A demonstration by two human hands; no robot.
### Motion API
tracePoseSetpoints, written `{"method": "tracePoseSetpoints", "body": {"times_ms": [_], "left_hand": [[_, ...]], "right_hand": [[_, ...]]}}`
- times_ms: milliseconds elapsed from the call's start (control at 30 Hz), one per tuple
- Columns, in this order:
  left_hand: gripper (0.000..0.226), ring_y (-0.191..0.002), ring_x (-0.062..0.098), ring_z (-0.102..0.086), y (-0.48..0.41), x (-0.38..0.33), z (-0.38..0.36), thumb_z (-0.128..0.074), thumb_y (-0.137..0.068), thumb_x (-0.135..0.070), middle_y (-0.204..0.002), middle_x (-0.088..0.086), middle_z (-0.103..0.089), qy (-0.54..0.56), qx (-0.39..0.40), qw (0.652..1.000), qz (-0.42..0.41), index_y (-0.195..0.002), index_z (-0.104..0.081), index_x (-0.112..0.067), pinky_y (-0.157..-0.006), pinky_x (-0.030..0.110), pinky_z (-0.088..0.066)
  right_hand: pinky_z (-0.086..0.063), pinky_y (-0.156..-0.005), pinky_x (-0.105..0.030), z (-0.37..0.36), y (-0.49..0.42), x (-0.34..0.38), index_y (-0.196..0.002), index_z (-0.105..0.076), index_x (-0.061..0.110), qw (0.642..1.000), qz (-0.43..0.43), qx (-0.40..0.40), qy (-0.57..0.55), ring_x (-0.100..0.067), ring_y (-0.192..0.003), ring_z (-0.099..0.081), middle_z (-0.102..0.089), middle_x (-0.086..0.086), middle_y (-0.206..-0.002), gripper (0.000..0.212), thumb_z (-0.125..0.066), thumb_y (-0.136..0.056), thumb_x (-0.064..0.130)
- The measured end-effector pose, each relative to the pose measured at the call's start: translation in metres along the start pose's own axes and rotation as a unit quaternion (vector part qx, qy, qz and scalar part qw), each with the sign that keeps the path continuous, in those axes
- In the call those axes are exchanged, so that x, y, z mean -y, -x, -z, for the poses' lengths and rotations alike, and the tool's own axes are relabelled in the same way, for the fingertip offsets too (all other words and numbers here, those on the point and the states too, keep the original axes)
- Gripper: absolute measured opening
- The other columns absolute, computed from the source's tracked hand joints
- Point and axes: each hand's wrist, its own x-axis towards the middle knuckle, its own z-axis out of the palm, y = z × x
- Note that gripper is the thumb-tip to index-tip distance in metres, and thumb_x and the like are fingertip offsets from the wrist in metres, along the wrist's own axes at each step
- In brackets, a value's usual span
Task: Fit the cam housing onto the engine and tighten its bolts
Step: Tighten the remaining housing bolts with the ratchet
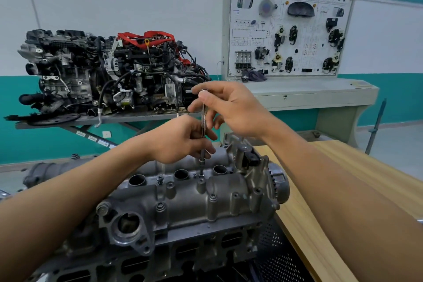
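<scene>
Tightening a centre bolt on the already-seated cam housing with a driver pinched mid-shaft by the left hand and at its top by the right hand, other bolts seemingly pending.

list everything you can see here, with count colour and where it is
cam housing: one, grey, atop the engine in front
engine: one, dark grey, under the housing
driver: one, silver, upright, tip on the housing
display engines: seemingly two, black and red, back left on a lift table
training board: one, white, back right
wooden bench: one, tan, right
left hand: one, grips the driver's lower shaft
right hand: one, pinches the driver's top
</scene>
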Motion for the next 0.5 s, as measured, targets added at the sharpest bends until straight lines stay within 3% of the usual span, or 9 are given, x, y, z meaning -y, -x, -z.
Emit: {"method": "tracePoseSetpoints", "body": {"times_ms": [100,200,267,333,400,500], "left_hand": [[0.014,-0.077,0.025,-0.075,0.003,0.002,-0.005,-0.070,-0.094,-0.025,-0.082,0.004,-0.079,-0.024,-0.052,0.998,-0.006,-0.099,-0.073,-0.012,-0.081,0.048,-0.060],[0.020,-0.067,0.038,-0.068,0.005,0.000,-0.006,-0.076,-0.087,-0.035,-0.074,0.017,-0.074,-0.022,-0.117,0.993,-0.028,-0.087,-0.077,-0.016,-0.071,0.056,-0.058],[0.019,-0.063,0.035,-0.064,0.004,-0.003,-0.005,-0.078,-0.087,-0.032,-0.076,0.027,-0.071,0.014,-0.158,0.986,-0.043,-0.082,-0.076,-0.014,-0.071,0.061,-0.057],[0.019,-0.062,0.037,-0.063,0.003,-0.005,-0.007,-0.078,-0.086,-0.029,-0.076,0.029,-0.070,0.016,-0.182,0.982,-0.049,-0.079,-0.076,-0.012,-0.071,0.063,-0.056],[0.018,-0.070,0.049,-0.067,0.004,-0.006,-0.010,-0.078,-0.086,-0.027,-0.075,0.025,-0.072,0.012,-0.195,0.979,-0.054,-0.080,-0.077,-0.010,-0.069,0.061,-0.057],[0.012,-0.073,0.043,-0.071,0.005,-0.002,-0.010,-0.076,-0.088,-0.020,-0.073,0.016,-0.075,0.016,-0.216,0.975,-0.054,-0.083,-0.079,-0.010,-0.069,0.055,-0.060]], "right_hand": [[-0.050,-0.048,-0.026,0.007,-0.001,0.003,-0.096,-0.065,0.000,0.998,0.017,0.004,0.056,-0.019,-0.054,-0.068,-0.076,-0.005,-0.085,0.017,-0.052,-0.102,0.010],[-0.046,-0.043,-0.024,0.002,0.001,0.002,-0.085,-0.068,0.000,0.995,0.030,-0.058,0.072,-0.022,-0.052,-0.070,-0.074,-0.012,-0.077,0.018,-0.059,-0.098,0.008],[-0.046,-0.040,-0.023,-0.005,0.003,0.001,-0.079,-0.069,-0.004,0.989,0.030,-0.118,0.081,-0.021,-0.047,-0.068,-0.073,-0.013,-0.070,0.021,-0.064,-0.095,0.009],[-0.051,-0.041,-0.031,-0.013,0.004,0.000,-0.073,-0.067,-0.007,0.976,0.037,-0.181,0.115,-0.017,-0.044,-0.066,-0.070,-0.013,-0.062,0.027,-0.067,-0.092,0.013],[-0.055,-0.048,-0.041,-0.019,0.003,-0.001,-0.067,-0.066,-0.007,0.957,0.045,-0.230,0.170,-0.021,-0.045,-0.066,-0.067,-0.012,-0.055,0.034,-0.069,-0.089,0.020],[-0.054,-0.057,-0.042,-0.027,0.000,0.000,-0.059,-0.065,0.002,0.933,0.048,-0.274,0.229,-0.028,-0.052,-0.063,-0.063,-0.008,-0.050,0.038,-0.071,-0.086,0.029]]}}
